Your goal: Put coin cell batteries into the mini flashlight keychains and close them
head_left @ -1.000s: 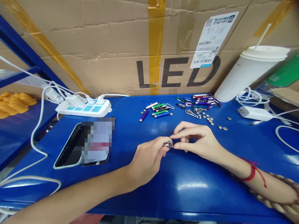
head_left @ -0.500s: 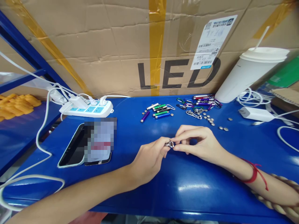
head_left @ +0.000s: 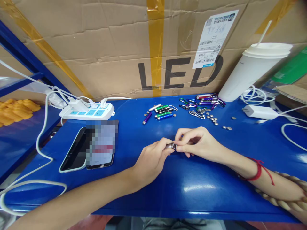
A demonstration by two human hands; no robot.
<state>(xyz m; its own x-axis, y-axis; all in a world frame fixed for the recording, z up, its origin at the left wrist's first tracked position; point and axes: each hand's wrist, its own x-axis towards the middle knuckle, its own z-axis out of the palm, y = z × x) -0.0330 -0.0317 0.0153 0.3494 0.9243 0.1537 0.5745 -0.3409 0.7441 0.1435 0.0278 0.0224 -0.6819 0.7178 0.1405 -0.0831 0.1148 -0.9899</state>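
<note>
Over the middle of the blue table (head_left: pixel 192 204), my left hand (head_left: pixel 152 163) is closed around a small silvery metal piece (head_left: pixel 171 146); most of it is hidden in the fingers. A loop or opening shows at its right end. My right hand (head_left: pixel 199 143) pinches at that end with thumb and forefinger, and I cannot make out whether it grips the same piece or a separate part. Beyond the hands lie several small coloured penlights (head_left: pixel 165 111) in silver, green, black, purple and blue. To their right are carabiner clips (head_left: pixel 184 105) and several button cells (head_left: pixel 211 117).
A white power strip (head_left: pixel 96 112) with plugs stands at the back left, two phones (head_left: pixel 102 150) in front of it. A tall white cup (head_left: pixel 254 70) with a straw and a charger (head_left: pixel 260 112) stand right. A large cardboard box (head_left: pixel 120 48) backs the table.
The view has shifted slightly, so the things sit a little further left and up in it. Both hands stay together at the metal piece, the right fingers slightly repositioned.
</note>
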